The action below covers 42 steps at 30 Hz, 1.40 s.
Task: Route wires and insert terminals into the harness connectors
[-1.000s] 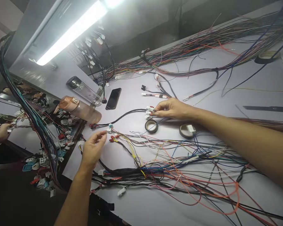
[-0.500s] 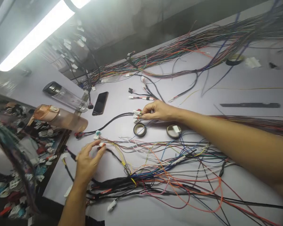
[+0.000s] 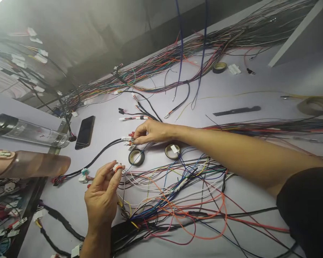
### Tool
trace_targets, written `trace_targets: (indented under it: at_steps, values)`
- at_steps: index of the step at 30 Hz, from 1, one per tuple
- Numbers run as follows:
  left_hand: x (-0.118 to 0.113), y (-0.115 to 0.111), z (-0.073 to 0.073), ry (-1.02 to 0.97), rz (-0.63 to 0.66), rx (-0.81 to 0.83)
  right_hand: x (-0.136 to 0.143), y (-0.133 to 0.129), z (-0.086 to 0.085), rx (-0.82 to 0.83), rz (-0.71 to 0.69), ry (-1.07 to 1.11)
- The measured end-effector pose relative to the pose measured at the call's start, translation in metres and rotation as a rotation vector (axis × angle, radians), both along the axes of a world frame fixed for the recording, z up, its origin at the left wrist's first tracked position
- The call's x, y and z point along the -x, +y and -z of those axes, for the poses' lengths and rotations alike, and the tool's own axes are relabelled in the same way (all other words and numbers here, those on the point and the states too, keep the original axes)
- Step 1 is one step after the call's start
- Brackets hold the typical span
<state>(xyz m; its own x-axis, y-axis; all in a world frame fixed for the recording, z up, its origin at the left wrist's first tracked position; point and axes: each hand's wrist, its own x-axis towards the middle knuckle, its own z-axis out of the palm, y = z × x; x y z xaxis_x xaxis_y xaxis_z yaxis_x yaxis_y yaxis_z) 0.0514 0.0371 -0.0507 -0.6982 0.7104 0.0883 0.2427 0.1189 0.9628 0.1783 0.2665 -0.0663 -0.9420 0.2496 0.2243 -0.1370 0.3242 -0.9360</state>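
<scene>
Left of the worktop's (image 3: 103,123) middle, the left hand (image 3: 103,193) grasps a white-and-orange connector (image 3: 117,167) between thumb and fingertips. Farther toward the far edge, the right hand (image 3: 153,132) pinches a connector cluster (image 3: 128,141) where its wires emerge. Obstacles: 1 tape roll (image 3: 131,159) lies between the hands, and loose wires (image 3: 177,181) spread rightward from the left hand — the right forearm hides part of them. A 2nd tape roll (image 3: 167,154), to the right, bears a white piece (image 3: 174,149). Along the left edge: a phone (image 3: 85,132) and 2 bottles, 1 clear bottle (image 3: 33,132) and 1 pink bottle (image 3: 40,163). Beyond the right forearm lies a dark blade (image 3: 237,111); a wire bundle (image 3: 161,59) follows the far edge.
</scene>
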Motion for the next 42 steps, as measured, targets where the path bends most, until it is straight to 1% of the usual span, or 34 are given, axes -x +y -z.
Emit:
trace_targets:
  at_steps: [3, 5, 8, 12, 15, 18, 22, 26, 29, 31, 33, 36, 39, 42]
  values:
    - [0.001, 0.001, 0.003, 0.001, -0.045, 0.026, -0.001, -0.001, -0.002, 0.020, -0.010, -0.008]
    - [-0.001, 0.001, 0.002, 0.014, -0.040, 0.033, -0.002, -0.001, -0.005, 0.033, -0.016, -0.024]
    - [-0.005, 0.003, -0.003, 0.092, 0.057, 0.019, -0.004, -0.002, -0.009, 0.026, -0.030, -0.036]
    - [-0.009, 0.016, -0.011, 0.262, 0.223, 0.046, -0.004, -0.003, -0.010, 0.004, -0.054, -0.038]
    - [-0.006, 0.028, -0.009, 0.221, 0.276, 0.044, -0.004, -0.003, -0.009, 0.013, -0.062, -0.041]
    - [-0.001, 0.034, -0.003, 0.184, 0.261, 0.033, -0.005, -0.003, -0.009, 0.021, -0.082, -0.044]
    - [0.004, 0.035, 0.002, 0.180, 0.283, 0.011, -0.005, -0.002, -0.009, 0.014, -0.095, -0.044]
    - [0.007, 0.035, 0.003, 0.131, 0.299, 0.033, -0.004, -0.003, -0.008, -0.012, -0.092, -0.036]
    - [0.007, 0.036, 0.002, 0.118, 0.311, 0.040, -0.004, -0.003, -0.007, -0.038, -0.098, -0.028]
    - [0.007, 0.035, -0.001, 0.121, 0.320, 0.036, -0.004, -0.003, -0.005, -0.060, -0.088, -0.030]
    - [0.009, 0.030, -0.007, 0.143, 0.301, 0.032, -0.004, -0.003, -0.004, -0.075, -0.074, -0.036]
    - [0.018, 0.014, -0.020, 0.188, 0.181, 0.037, -0.004, -0.003, -0.002, -0.089, -0.060, -0.066]
    - [0.034, -0.013, -0.032, 0.187, 0.005, 0.044, -0.002, -0.004, 0.002, -0.120, -0.045, -0.077]
    - [0.055, -0.044, -0.037, 0.160, -0.120, -0.003, 0.000, -0.006, 0.001, -0.162, -0.024, -0.103]
